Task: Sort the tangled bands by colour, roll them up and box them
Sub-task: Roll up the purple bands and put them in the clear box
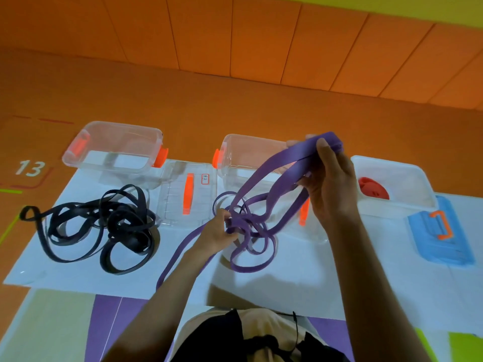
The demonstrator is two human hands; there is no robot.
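A tangle of purple bands [251, 226] lies on the white sheet [300, 278] in front of me. My left hand [222, 231] grips the knotted part of it low down. My right hand [329, 184] holds several purple loops lifted above the middle clear box [245, 158], thumb over the folded end. A heap of black bands [109, 226] lies at the left. A rolled red band [372, 189] sits in the white box [407, 178] at the right.
An open clear box [115, 150] with orange clasps stands at the back left, its clear lid [185, 197] beside it. A blue lid [441, 236] with an orange handle lies at the right. Orange floor surrounds the sheet.
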